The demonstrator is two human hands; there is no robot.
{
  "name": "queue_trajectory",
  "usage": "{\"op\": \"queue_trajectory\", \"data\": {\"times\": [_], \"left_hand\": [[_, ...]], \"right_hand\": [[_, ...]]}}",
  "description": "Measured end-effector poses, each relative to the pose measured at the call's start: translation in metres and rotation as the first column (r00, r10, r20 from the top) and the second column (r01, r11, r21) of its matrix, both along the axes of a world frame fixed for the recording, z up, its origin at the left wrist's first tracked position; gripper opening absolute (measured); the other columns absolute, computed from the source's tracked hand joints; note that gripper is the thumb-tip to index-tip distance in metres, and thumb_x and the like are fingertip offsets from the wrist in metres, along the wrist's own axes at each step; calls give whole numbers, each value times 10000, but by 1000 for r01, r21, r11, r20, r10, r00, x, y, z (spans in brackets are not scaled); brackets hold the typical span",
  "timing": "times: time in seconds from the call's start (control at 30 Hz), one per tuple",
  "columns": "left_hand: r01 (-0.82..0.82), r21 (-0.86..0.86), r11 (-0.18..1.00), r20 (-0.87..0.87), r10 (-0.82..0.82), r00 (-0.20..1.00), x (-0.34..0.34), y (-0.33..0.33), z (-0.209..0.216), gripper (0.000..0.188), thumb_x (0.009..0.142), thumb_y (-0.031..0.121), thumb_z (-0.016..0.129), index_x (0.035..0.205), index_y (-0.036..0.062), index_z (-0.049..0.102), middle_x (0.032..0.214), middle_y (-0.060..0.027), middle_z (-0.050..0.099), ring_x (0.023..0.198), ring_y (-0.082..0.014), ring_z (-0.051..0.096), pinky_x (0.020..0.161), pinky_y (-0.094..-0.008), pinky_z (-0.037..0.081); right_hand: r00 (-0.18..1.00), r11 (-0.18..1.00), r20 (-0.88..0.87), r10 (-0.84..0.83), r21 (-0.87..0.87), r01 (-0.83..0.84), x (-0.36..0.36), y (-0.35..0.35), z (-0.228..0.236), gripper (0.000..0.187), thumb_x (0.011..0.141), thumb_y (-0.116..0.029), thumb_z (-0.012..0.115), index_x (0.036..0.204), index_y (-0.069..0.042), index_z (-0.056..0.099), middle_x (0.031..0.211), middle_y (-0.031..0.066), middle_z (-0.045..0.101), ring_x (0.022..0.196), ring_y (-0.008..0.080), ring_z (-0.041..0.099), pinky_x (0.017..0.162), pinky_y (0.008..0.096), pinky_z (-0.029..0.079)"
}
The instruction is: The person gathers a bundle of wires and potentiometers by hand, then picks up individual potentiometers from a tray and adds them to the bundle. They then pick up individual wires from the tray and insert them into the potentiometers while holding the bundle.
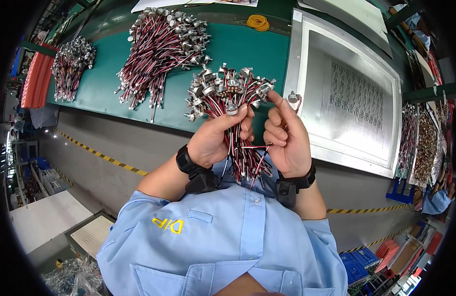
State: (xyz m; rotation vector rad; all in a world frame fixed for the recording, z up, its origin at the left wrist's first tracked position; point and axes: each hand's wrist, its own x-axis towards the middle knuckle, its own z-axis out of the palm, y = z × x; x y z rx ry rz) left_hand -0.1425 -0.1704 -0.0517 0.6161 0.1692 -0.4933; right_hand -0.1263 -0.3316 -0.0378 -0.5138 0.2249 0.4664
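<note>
In front of my chest a bundle of wired potentiometers (231, 89) is held upright, metal bodies and shafts at the top. Its red, black and white wires (245, 160) hang down to small white connectors. My left hand (220, 130) is closed round the wires just below the metal bodies, thumb across the front. At the bundle's right side, my right hand (287, 130) has its fingertips on one potentiometer (264, 91), the other fingers curled in. A wire end sticks out sideways toward that hand's lower fingers. A single potentiometer (293, 97) lies on the metal frame's edge beyond the right hand.
A large pile of wired potentiometers (159, 54) lies on the green table (107, 49), with a smaller pile (71, 69) farther left. Red trays (38, 79) stand at the left end. A silver-framed panel (346, 93) covers the right side. A yellow coil (258, 22) lies at the back.
</note>
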Motion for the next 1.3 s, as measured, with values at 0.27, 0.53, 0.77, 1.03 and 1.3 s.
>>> {"op": "queue_trajectory", "data": {"times": [0.27,0.53,0.77,1.03,1.3], "left_hand": [[-2,-60,998,-54,-1,999,2,0,-6,200,931,253,526,941,57,569,701,15,527,632,-81,498,632,-247,433],[-3,-127,992,-84,-8,996,3,1,-8,203,933,244,521,940,47,571,717,9,530,631,-90,489,600,-225,418],[9,-172,985,-114,-29,993,0,1,-5,200,934,238,519,936,47,578,719,10,532,629,-90,490,606,-237,433],[45,-61,997,-108,-51,993,1,1,0,224,965,260,436,948,64,543,703,30,486,620,-77,456,641,-257,427],[24,-32,999,-118,-27,993,3,0,0,223,962,248,451,973,56,563,708,28,498,619,-79,457,621,-253,422]], "right_hand": [[997,992,70,-12,-126,21,5,3,-3,349,933,-160,508,1229,20,465,696,-17,485,512,21,359,440,172,259],[990,971,127,52,-239,-20,11,7,1,364,938,-159,484,1248,25,440,674,-34,436,470,6,319,417,157,244],[966,903,198,168,-425,-70,17,11,1,342,942,-166,489,1240,1,465,634,-36,455,447,4,319,407,156,244],[975,941,204,93,-339,-18,15,11,-6,289,917,-168,556,1170,-31,529,639,-18,502,463,20,368,412,163,266],[979,958,184,88,-285,-32,15,10,-7,262,923,-162,544,1157,-49,517,630,-19,485,457,21,355,411,161,261]]}}
